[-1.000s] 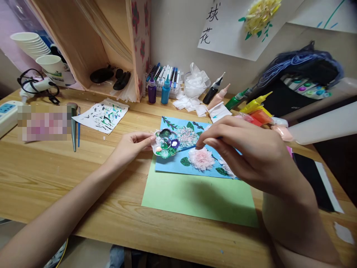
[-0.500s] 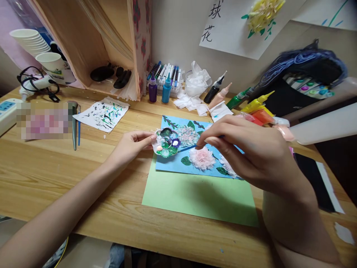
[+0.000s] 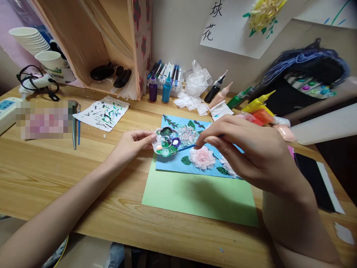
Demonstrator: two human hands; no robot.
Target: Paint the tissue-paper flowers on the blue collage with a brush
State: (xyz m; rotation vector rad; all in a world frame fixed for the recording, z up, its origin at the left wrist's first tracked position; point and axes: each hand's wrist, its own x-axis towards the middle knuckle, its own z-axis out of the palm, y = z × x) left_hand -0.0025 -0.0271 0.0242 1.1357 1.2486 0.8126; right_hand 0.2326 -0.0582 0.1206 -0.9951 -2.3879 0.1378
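Note:
My left hand (image 3: 139,143) is closed on the rim of a small flower-shaped paint palette (image 3: 165,152), whose wells hold green, white, purple and peach paint. Between the fingers of my right hand (image 3: 237,145) is a thin blue paintbrush (image 3: 187,147), its tip at the palette's right edge. Beneath both lies a blue sheet (image 3: 173,165) with raised pink tissue-paper flowers (image 3: 202,158) and painted green leaves, partly covered by my right hand. A light green sheet (image 3: 192,197) lies under the blue one.
Paint bottles (image 3: 166,89) and a marker box (image 3: 178,87) line the back, beside a tissue bowl (image 3: 198,82). At left lie a paint-smeared paper (image 3: 104,113) and two brushes (image 3: 74,130). A black bag (image 3: 292,85) stands at right; paper cups (image 3: 51,61) are far left.
Almost nothing differs. Both hands keep their hold on the palette and the paintbrush, and the brush tip stays by the palette's right edge.

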